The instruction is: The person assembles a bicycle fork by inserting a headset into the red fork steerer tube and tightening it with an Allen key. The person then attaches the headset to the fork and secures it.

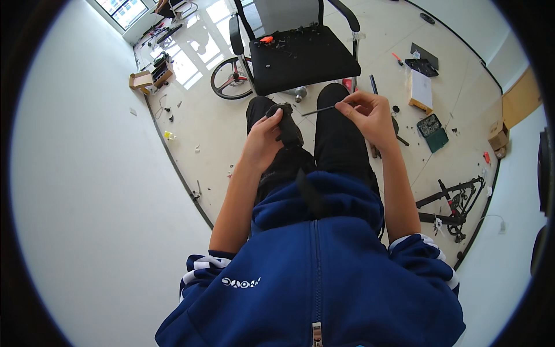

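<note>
My left hand is closed around a black, blocky mechanical part with a knobbly upper end, held above my left thigh. What kind of part it is, I cannot make out. Between the thumb and fingers of my right hand is a thin dark rod-shaped tool. Its free tip points left toward the black part, with a gap between them. My fingers cover the tool's other end. Ahead of my knees stands a black office chair, its seat strewn with small dark parts and an orange item.
A spoked wheel lies left of the chair. On the floor at right are an opened green case, a white-topped box and a black bicycle frame. Cardboard boxes stand by the left wall; loose small parts are scattered around.
</note>
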Demonstrator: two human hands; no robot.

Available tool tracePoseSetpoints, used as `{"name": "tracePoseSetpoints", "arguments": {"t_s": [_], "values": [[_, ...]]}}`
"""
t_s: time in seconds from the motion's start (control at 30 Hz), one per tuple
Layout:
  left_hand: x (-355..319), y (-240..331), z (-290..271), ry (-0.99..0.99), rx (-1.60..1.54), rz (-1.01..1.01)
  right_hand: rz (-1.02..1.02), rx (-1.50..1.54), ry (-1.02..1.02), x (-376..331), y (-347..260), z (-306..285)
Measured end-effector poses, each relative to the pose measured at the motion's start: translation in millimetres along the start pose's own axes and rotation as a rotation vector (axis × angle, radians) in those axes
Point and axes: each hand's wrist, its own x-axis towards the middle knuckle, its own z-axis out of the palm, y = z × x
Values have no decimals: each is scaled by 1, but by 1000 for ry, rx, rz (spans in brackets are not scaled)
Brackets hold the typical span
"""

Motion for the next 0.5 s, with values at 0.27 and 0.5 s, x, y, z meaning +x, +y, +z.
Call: {"name": "tracePoseSetpoints", "arguments": {"t_s": [0.27,0.5], "values": [[-3,3,4,-36,-94,31,236,615,30,0,4,18],[5,-1,-12,-31,-86,59,431,652,-186,-4,11,37]]}}
